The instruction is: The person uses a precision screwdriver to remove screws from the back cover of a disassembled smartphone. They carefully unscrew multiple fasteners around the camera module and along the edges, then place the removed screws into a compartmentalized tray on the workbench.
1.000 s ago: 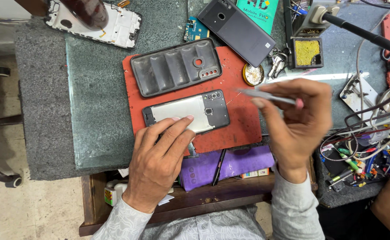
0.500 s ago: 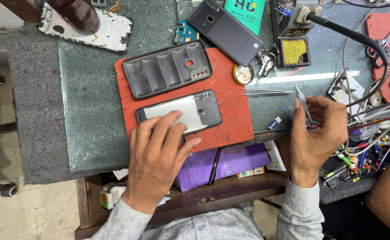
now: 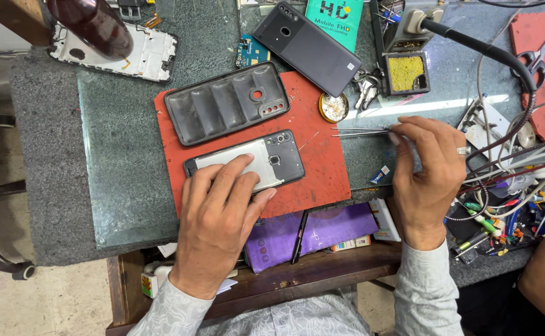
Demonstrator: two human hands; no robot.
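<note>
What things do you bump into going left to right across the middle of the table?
Left hand on the open phone → red mat → tweezers → right hand → bundle of coloured wires.

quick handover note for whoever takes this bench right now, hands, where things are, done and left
Left hand: flat on the opened phone, pinning it to the red mat.
Right hand: pinching tweezers, tips over the glass to the mat's right.
Done: back cover is off, lying above the phone.
Left: the phone's inside is exposed, cover not refitted.
</note>
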